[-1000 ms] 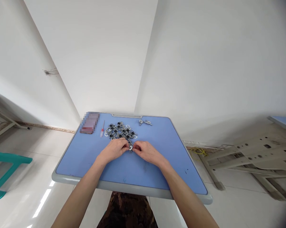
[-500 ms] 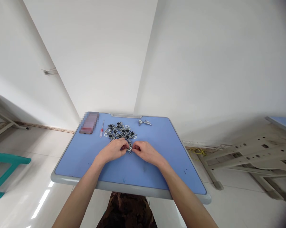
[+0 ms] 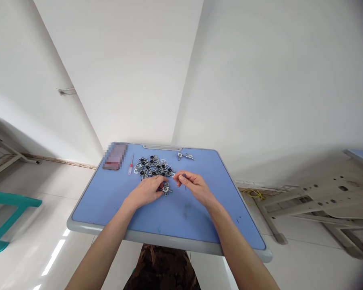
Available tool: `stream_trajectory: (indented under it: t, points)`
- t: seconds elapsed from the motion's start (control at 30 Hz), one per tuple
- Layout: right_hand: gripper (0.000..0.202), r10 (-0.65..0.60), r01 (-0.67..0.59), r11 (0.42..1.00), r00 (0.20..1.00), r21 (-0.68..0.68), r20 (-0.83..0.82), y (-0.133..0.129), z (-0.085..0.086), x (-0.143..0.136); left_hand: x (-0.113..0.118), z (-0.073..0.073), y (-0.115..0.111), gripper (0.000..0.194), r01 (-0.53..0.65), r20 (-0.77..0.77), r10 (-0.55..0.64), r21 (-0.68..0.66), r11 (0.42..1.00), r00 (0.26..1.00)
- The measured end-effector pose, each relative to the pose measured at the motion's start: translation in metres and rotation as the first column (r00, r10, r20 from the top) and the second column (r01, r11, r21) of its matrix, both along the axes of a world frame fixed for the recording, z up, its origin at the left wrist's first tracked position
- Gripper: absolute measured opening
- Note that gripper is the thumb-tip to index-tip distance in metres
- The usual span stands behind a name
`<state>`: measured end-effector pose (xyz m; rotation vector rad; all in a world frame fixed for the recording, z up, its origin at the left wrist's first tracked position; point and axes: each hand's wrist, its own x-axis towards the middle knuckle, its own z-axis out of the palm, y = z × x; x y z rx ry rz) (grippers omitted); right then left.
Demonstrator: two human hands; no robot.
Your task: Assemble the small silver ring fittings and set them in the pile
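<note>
Near the middle of the blue table, my left hand point(image 3: 148, 191) has its fingers around a small metal part point(image 3: 166, 188) with a flange. My right hand point(image 3: 193, 186) is raised just to the right, its fingers pinching a small thin pin-like piece point(image 3: 185, 186). The two hands are apart. Beyond my left hand lies a pile of metal parts with black round pieces point(image 3: 153, 166). A few similar metal parts point(image 3: 186, 156) lie separately toward the back of the table.
A screwdriver point(image 3: 130, 165) with a clear and red handle lies left of the pile. A blurred flat object point(image 3: 115, 156) sits at the table's point(image 3: 133, 229) back left. A green stool point(image 3: 12, 199) stands left, a metal frame point(image 3: 314, 201) right.
My right hand has moved right and away from the metal part, with the thin piece now visible in its fingers. My left hand stays at the part. The view has shifted slightly.
</note>
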<state>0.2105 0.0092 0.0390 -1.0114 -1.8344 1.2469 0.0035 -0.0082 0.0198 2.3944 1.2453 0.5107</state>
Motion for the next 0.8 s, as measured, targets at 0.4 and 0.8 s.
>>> stream_trajectory:
  t: [0.4,0.8]
  points:
    - [0.040,-0.112,0.091,0.987,0.980,-0.129,-0.167,-0.005,-0.009,-0.017,0.005,0.003,0.000,0.026,-0.007,-0.111,0.012,0.047,0.999,0.994]
    - [0.016,-0.025,0.031,0.999,0.986,0.037,-0.163,-0.006,-0.020,-0.023,0.006,0.002,0.001,0.015,-0.013,-0.114,0.021,0.073,0.997,0.993]
